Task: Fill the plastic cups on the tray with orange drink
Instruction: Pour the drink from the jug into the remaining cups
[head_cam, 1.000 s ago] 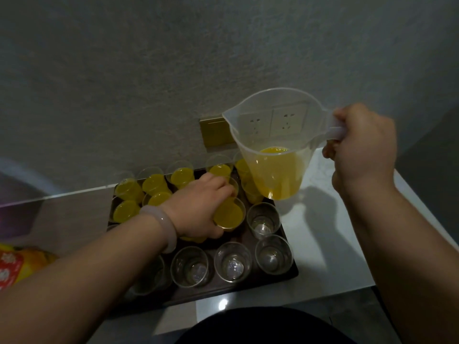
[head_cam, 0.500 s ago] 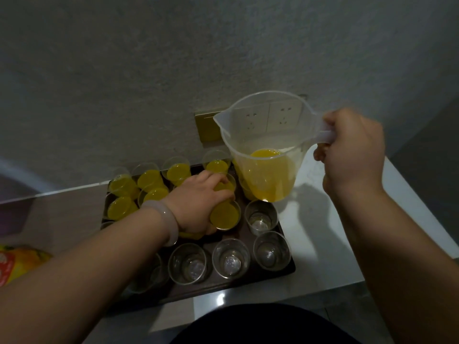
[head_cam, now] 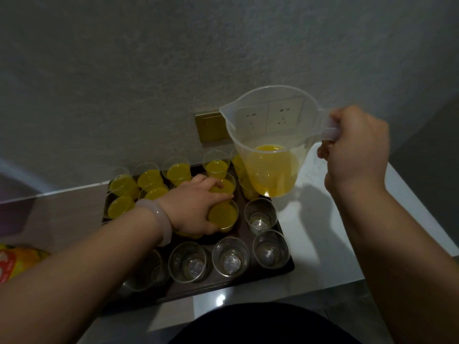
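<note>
A dark tray [head_cam: 286,268] on the white table carries several clear plastic cups. The back rows hold orange drink [head_cam: 150,178]; the front row and a cup at the right [head_cam: 260,216] are empty. My left hand [head_cam: 192,208] grips a filled cup [head_cam: 223,216] in the tray's middle, fingers curled round its rim. My right hand [head_cam: 356,150] holds the handle of a clear measuring jug [head_cam: 270,142], upright above the tray's back right corner, about a third full of orange drink.
A grey wall rises just behind the tray, with a gold plate [head_cam: 211,126] and white sockets [head_cam: 269,117] seen through the jug. An orange and red packet [head_cam: 17,261] lies at the far left. Bare white tabletop [head_cam: 330,244] extends right of the tray.
The jug and my right hand have drifted a little to the left and stay upright. My left hand keeps its hold on the filled cup.
</note>
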